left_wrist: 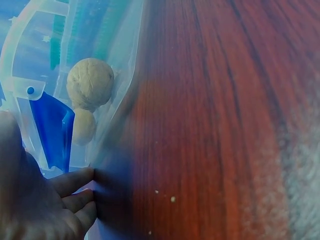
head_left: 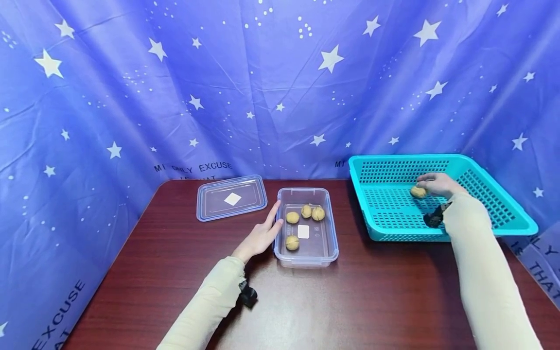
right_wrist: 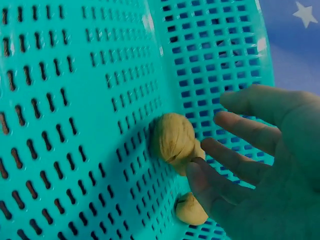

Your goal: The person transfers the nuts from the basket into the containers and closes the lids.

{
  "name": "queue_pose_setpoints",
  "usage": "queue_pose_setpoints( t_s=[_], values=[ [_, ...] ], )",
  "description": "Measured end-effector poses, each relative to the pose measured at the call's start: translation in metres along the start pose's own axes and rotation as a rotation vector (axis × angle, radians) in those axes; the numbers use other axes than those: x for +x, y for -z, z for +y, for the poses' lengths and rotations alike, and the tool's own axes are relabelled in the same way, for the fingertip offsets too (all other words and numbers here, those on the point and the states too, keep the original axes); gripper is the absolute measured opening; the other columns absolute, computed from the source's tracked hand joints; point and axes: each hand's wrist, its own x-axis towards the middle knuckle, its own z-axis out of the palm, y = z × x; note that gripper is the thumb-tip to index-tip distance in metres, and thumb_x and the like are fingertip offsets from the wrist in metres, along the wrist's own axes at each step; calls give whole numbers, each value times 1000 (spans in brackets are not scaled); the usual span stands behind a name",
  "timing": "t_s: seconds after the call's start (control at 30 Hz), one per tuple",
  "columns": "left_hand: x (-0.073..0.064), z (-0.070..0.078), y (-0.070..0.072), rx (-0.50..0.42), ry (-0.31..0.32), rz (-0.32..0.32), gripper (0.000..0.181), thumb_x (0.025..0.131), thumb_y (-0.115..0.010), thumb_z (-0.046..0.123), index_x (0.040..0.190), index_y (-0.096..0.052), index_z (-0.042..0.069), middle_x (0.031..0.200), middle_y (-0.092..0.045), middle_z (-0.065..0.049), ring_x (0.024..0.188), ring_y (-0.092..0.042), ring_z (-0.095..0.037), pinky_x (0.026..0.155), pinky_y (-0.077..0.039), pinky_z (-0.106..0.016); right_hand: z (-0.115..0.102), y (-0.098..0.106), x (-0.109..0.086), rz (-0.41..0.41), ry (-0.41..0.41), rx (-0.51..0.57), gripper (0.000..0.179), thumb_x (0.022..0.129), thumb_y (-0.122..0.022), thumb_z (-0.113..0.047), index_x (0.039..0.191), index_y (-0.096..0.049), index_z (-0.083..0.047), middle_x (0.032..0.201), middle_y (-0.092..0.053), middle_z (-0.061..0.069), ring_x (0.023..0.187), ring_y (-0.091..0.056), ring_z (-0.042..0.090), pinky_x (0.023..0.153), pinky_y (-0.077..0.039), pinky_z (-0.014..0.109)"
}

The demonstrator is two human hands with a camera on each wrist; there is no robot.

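My left hand (head_left: 261, 236) rests with extended fingers against the left side of a clear plastic container (head_left: 321, 248). Several walnuts (head_left: 292, 243) lie inside that container; two of them, such as this walnut (left_wrist: 90, 82), show through its wall in the left wrist view. Over a turquoise basket (head_left: 380, 233), my right hand (head_left: 439, 184) reaches down beside a walnut (right_wrist: 174, 136). Its fingers are parted and loosely bent, with nothing gripped between them in the right wrist view. A second walnut peeks out behind the first, and another walnut (right_wrist: 191, 210) lies lower, partly behind the thumb.
A clear lid (head_left: 210, 201) with a blue rim lies on the dark red wooden table (head_left: 175, 287), left of the container. Behind the table hangs a blue curtain (head_left: 262, 136) with white stars. Each wrist carries a small black camera.
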Motion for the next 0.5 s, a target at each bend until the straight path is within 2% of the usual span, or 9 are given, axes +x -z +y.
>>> queue_pose_setpoints(
  t_s=[0.17, 0.4, 0.5],
  values=[
    [1, -1, 0, 3, 4, -1, 59, 104, -32, 44, 156, -6, 34, 131, -50, -32, 115, -54, -43, 98, -41, -51, 1, 1, 4, -65, -45, 12, 61, 104, -41, -20, 145, -14, 17, 143, -14, 44, 129, -21, 57, 104, -27, 61],
    [1, -3, -1, 8, 5, -4, 59, 104, -31, 45, 156, -5, 35, 132, -50, -32, 115, -54, -43, 99, -41, -50, 4, 0, 8, -127, -19, 14, 72, 102, -47, -21, 144, -5, 19, 143, -6, 45, 130, -14, 59, 104, -26, 62],
    [2, -3, 0, 8, 1, -6, 59, 104, -31, 45, 156, -5, 35, 132, -50, -31, 116, -53, -43, 99, -41, -50, 10, 0, 13, -147, 1, 11, 76, 101, -50, -27, 145, -7, 18, 143, -7, 45, 130, -16, 59, 103, -29, 62]
  ],
)
